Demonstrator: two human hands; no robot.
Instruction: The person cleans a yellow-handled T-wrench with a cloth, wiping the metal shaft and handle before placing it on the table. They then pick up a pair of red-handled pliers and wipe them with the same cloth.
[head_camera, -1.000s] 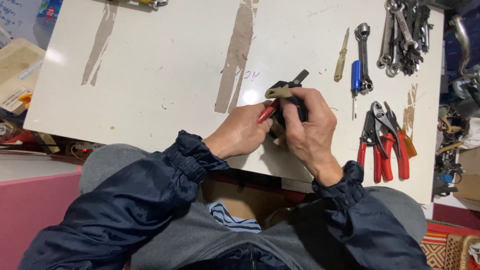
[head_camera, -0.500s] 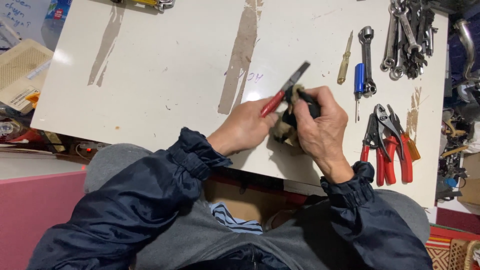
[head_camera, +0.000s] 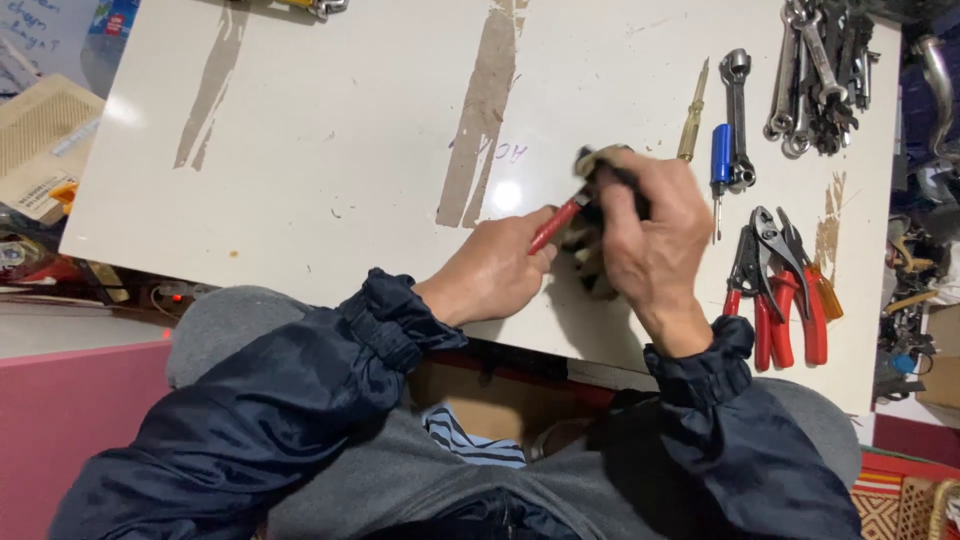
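A person in a dark, shiny jacket sits at a white table (head_camera: 300, 130), scuffed and streaked with brown tape residue. The left hand (head_camera: 495, 270) is closed around the red handle of a slim tool (head_camera: 556, 226), thumb and fingers pinching it low on the grip. The tool angles up and away from that hand toward the right hand (head_camera: 650, 235), which is curled shut over a grubby tan rag (head_camera: 590, 250); the rag wraps the tool's metal end, so the tip is hidden. The two hands sit close together, almost touching.

Just beyond the right hand's knuckles lie a yellow-handled screwdriver (head_camera: 692, 125), a blue-handled screwdriver (head_camera: 712, 165) and a steel combination wrench (head_camera: 737, 120). To the outside of the right wrist rests a heap of red-handled pliers (head_camera: 775, 290), smooth plastic grips and dull grey jaws. Further off, a pile of bright wrenches (head_camera: 815, 70) crowds the table's far corner.

The risk seems to be the concealed metal end: if the cloth slips or bunches thin, it could nick the right palm. A hard stroke could also knock the nearby screwdrivers.
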